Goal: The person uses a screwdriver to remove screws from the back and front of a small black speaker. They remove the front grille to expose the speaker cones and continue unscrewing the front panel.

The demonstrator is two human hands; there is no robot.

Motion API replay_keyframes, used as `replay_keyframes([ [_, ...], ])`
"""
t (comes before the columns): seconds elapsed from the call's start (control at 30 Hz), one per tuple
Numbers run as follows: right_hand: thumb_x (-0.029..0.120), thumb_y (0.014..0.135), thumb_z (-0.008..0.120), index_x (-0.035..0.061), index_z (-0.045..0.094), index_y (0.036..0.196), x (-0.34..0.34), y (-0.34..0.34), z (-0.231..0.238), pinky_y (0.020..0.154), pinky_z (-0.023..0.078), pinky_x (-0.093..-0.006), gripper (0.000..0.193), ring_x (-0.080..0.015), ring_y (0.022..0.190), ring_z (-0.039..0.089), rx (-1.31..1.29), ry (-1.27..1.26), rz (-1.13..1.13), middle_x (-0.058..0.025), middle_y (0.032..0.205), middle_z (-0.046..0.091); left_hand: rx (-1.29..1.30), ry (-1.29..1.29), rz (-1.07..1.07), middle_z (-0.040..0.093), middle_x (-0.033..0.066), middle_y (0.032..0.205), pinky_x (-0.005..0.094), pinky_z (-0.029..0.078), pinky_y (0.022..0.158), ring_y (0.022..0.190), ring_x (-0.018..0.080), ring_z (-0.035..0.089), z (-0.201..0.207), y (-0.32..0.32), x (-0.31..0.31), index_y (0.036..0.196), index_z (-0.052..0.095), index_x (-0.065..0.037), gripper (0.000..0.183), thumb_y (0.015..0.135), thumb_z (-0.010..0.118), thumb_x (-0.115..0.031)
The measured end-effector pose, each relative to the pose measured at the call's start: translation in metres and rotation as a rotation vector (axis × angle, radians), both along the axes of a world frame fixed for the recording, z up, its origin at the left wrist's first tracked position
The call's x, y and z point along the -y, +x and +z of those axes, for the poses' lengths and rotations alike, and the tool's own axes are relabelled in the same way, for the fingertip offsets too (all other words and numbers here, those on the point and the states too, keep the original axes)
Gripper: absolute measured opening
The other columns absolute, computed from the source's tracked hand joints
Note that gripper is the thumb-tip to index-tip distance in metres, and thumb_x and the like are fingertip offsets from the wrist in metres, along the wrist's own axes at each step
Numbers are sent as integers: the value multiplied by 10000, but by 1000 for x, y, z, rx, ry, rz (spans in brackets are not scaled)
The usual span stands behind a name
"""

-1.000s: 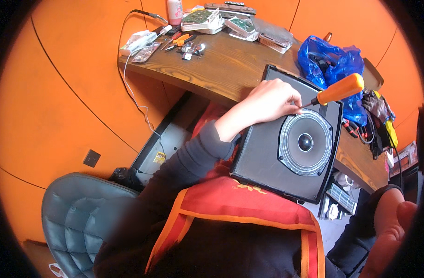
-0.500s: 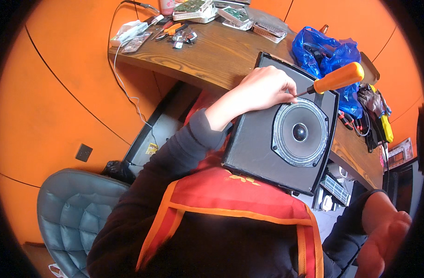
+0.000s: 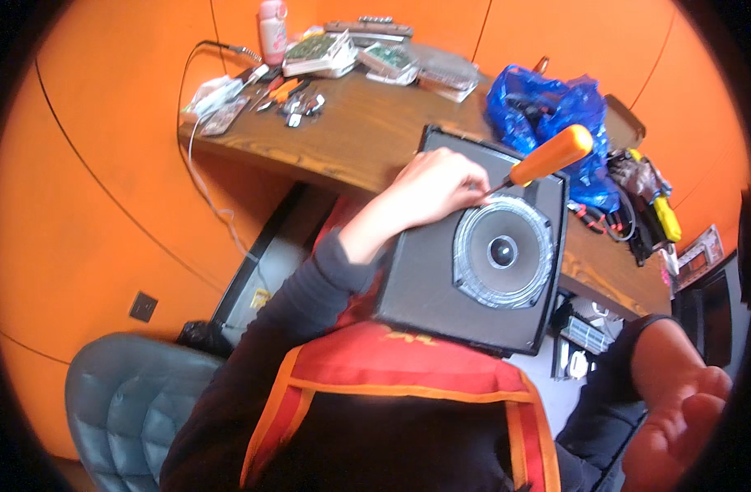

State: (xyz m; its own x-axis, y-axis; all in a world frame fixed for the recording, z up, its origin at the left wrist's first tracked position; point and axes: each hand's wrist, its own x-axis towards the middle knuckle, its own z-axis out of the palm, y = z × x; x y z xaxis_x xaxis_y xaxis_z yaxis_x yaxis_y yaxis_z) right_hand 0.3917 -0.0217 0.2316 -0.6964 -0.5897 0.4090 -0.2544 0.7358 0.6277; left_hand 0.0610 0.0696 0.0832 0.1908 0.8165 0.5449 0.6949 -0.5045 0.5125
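A dark grey speaker box (image 3: 425,287) rests tilted between my lap and the desk edge, its front turned up. Set in that front is a round speaker cone (image 3: 523,266) with a shiny ring. My left hand (image 3: 441,187) lies over the box's upper part, its fingers pinched around the shaft of a screwdriver (image 3: 552,156) close to the ring's top edge. The orange-yellow handle leans up to the right, with no hand on it. Blurred at the lower right, my right hand (image 3: 679,418) is raised away from the box, fingers partly bent and cut off by the rim.
The wooden desk (image 3: 367,123) carries pliers (image 3: 285,90), circuit boards in white cases (image 3: 320,53), a pink bottle (image 3: 272,33) and a blue plastic bag (image 3: 548,111). Gloves and tools (image 3: 642,193) lie at its right. A grey chair (image 3: 138,410) stands at left.
The whole view has shifted, so the box, desk and my left hand appear farther left and slightly lower. The screwdriver stays pinched at the ring; my right hand stays raised at the lower right.
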Motion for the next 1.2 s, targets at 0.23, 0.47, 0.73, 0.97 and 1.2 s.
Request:
replay_keyframes([
  [0.23,92,721,655,50,471,1124,-68,-97,-40,852,424,-383,445,-305,987,523,-693,-316,-232,-200,1110,528,4,80,-46,620,124,705,340,461,590,659,285,612,1,1,2,800,641,-62,143,788,656,-204],
  [0.47,-46,777,597,22,326,1316,-119,-176,-95,849,463,-356,607,-261,1002,572,-486,-860,-189,-188,1205,489,-82,-30,64,643,142,790,397,486,687,790,331,621,0,-2,-2,868,679,-110,148,791,636,-228],
  [0.73,-86,847,499,93,246,1295,-135,-194,-124,611,524,-302,544,-210,727,637,-540,-811,105,-210,1051,568,-7,-80,87,640,152,801,374,488,693,783,334,625,-2,-5,-2,909,697,-159,166,784,674,-266],
  [0.97,-96,777,524,104,166,1373,-139,-190,-122,624,505,-305,724,-185,687,610,-438,-940,31,-170,952,569,-80,24,51,645,160,828,399,486,705,796,344,620,0,-9,-12,918,707,-163,196,790,649,-301],
  [1.2,0,818,567,101,173,1385,-144,-191,-118,637,497,-322,698,-243,688,619,-508,-1009,-61,-136,804,581,-95,24,58,653,150,791,375,494,670,756,321,632,0,-10,-15,898,715,-142,175,771,680,-258],
])
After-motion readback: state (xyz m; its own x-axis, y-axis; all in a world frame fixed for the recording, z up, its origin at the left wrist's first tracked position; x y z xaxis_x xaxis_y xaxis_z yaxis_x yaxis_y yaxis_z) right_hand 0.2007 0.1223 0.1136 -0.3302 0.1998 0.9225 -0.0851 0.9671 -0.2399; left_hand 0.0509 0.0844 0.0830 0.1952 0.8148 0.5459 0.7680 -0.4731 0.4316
